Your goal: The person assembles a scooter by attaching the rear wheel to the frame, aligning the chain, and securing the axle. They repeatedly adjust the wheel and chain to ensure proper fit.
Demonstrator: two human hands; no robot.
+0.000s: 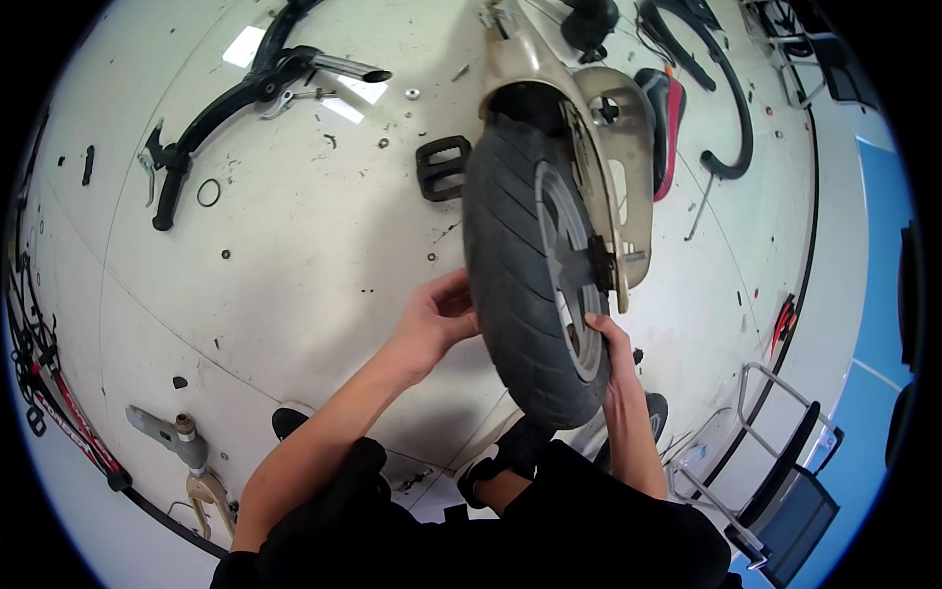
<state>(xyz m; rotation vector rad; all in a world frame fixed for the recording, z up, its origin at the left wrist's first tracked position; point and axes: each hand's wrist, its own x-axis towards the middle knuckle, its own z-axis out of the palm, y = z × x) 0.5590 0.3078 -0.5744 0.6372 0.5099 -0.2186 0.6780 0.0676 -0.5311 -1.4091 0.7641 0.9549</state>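
A wheel with a black treaded tyre (pixel 515 255) and grey spoked rim stands between my hands. It sits against a beige frame (pixel 530 64) with a curved arm along its right side. My left hand (pixel 437 319) is at the tyre's left side, thumb and fingers bent together. Their tips pass out of sight behind the tyre, so what they pinch is hidden. My right hand (pixel 613 353) grips the wheel's lower right, its thumb on the rim and its fingers behind the tyre. A dark part (pixel 601 263) sits at the hub beside the frame arm.
A black pedal (pixel 444 167) lies left of the tyre. Black handlebars (pixel 211 118) are at the far left, and a black curved fender (pixel 731 108) at the far right. A beige fork (pixel 201 476) lies lower left. Small parts dot the floor. A chair (pixel 785 501) stands right.
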